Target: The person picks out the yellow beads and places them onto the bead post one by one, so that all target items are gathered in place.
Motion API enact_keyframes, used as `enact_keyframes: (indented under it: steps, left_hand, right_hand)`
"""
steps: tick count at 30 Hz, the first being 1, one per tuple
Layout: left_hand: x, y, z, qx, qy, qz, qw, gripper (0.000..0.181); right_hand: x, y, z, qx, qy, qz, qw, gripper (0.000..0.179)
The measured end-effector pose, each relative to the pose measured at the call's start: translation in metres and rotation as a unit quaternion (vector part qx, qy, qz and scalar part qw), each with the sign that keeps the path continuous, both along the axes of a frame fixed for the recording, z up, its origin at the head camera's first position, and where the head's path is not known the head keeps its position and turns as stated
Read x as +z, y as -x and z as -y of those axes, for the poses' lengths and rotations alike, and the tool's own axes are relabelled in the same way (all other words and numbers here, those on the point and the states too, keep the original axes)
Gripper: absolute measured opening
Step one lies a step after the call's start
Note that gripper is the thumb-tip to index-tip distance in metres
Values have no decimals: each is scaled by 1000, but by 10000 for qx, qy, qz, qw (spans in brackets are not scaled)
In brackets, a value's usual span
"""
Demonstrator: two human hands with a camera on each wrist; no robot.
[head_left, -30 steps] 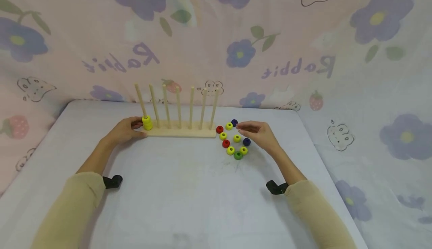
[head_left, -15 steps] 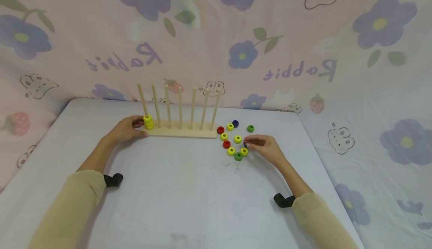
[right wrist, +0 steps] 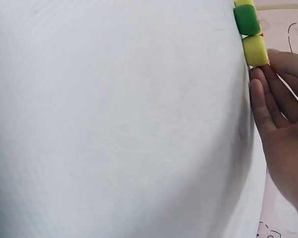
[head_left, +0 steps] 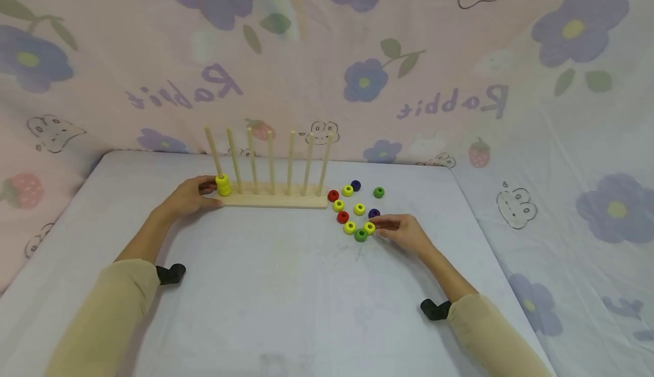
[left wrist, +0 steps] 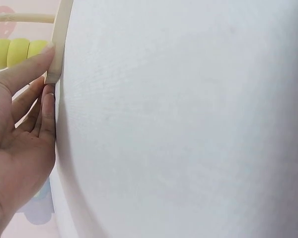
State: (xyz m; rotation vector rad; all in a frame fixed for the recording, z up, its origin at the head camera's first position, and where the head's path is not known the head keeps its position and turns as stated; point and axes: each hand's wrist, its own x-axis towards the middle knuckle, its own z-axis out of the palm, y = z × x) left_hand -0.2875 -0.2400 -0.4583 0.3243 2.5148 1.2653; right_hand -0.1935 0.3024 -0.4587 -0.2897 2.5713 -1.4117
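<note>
A wooden peg rack (head_left: 276, 200) with several upright pegs stands at the back of the table. Three yellow beads (left wrist: 18, 53) are stacked on its leftmost peg. My left hand (head_left: 190, 196) holds the rack's left end, thumb in front and fingers behind. At the right of the rack, my right hand (head_left: 406, 233) has its thumb and fingertips at the edge of a yellow bead (right wrist: 256, 50); a firm pinch is not visible. Touching or close beside that bead is a green bead (right wrist: 247, 20). A dark blue bead (head_left: 374, 213) lies just behind the right fingertips.
Loose beads lie right of the rack: red (head_left: 343, 217), yellow (head_left: 359, 209) and dark blue (head_left: 356, 185) among them. A lone green bead (head_left: 378, 192) sits farther right. Behind the white table (head_left: 286, 297) hangs a patterned cloth (head_left: 306, 53).
My right hand has moved toward me, from the back of the bead group to the front yellow bead. A green bead now shows where the hand was. My left hand has stayed at the rack.
</note>
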Motion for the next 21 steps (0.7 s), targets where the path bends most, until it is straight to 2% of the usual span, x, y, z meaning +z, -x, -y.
enact_keyframes:
  steps: [11, 21]
  left_hand:
    - [1, 1, -2, 26, 78, 70, 9999, 83]
    - [0, 1, -1, 60, 96, 42, 9999, 83]
  right_hand:
    - [-5, -1, 6, -138, -529, -171, 9984, 34]
    - [-7, 3, 10, -259, -699, -342, 9966, 31]
